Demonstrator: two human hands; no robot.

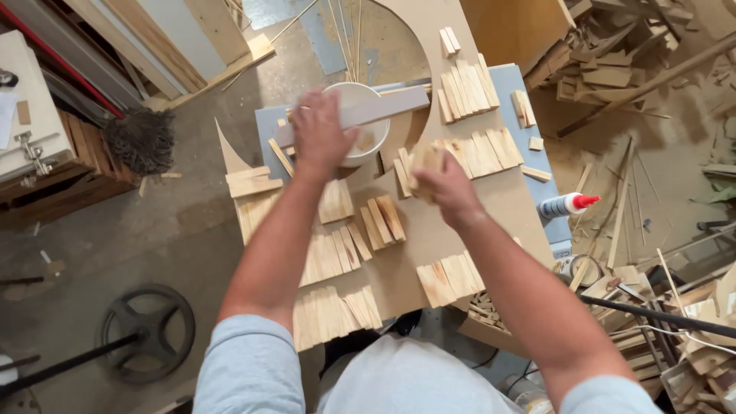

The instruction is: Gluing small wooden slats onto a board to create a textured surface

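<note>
Board (506, 199) crowded: rows of small wood strips (337, 253) cover most of the near half, more strips (468, 88) at the far edge. Bare lane runs down the middle, near side of the right hand (445, 188). White bowl (356, 123) with a grey bar (368, 111) across it blocks the far centre (left hand (318, 134) rests there). Glue bottle (566, 205) lies just off the right edge.

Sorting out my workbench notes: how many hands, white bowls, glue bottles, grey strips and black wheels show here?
hands: 2 (left hand, right hand)
white bowl: 1
glue bottle: 1
grey strip: 1
black wheel: 1
Total: 6
</note>
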